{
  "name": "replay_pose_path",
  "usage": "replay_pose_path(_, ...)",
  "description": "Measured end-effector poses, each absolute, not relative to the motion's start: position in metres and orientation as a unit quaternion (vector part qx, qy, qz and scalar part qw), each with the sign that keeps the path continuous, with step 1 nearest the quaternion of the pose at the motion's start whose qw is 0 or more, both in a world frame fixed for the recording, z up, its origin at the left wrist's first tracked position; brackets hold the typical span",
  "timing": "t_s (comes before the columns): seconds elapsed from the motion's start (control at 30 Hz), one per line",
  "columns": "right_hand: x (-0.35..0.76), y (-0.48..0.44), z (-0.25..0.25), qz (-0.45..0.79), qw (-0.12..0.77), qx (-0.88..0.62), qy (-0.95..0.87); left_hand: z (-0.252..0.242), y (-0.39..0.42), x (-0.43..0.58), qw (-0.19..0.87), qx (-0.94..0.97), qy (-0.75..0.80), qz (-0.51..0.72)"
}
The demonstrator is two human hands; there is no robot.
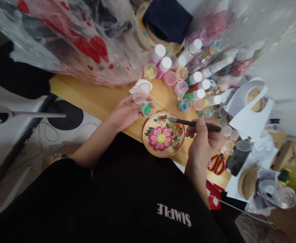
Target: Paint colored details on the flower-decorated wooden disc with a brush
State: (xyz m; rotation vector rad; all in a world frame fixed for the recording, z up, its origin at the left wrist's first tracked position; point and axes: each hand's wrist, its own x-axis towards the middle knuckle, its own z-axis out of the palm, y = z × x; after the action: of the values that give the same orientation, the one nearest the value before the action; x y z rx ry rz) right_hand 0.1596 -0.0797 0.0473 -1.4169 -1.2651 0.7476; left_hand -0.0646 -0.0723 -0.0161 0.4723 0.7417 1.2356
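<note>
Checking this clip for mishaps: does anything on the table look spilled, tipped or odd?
No spill shows. Several paint bottles lie on their sides, capped, among the cups. The painted wooden disc sits right at the near edge of the table.

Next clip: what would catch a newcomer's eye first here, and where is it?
The round wooden disc painted with a pink flower, at the near edge of the table, draws the eye first. The right hand holds a brush with its tip at the disc's upper part, and the left hand holds small cups, one with green paint, just beside it. Behind them crowd white-capped paint bottles.
</note>
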Motion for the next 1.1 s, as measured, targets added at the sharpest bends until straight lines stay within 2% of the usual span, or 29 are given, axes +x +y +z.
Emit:
replay_pose_path(0.77,0.1629,-0.0815,0.0466,0.318,0.524,-0.591,-0.524,-0.0117,-0.0721,-0.0634,0.725,0.213,0.341,0.559)
replay_pose_path(1.1,0.1646,-0.0825,0.0464,0.306,0.493,-0.617,-0.531,-0.0127,-0.0725,-0.0629,0.723,0.213,0.339,0.563)
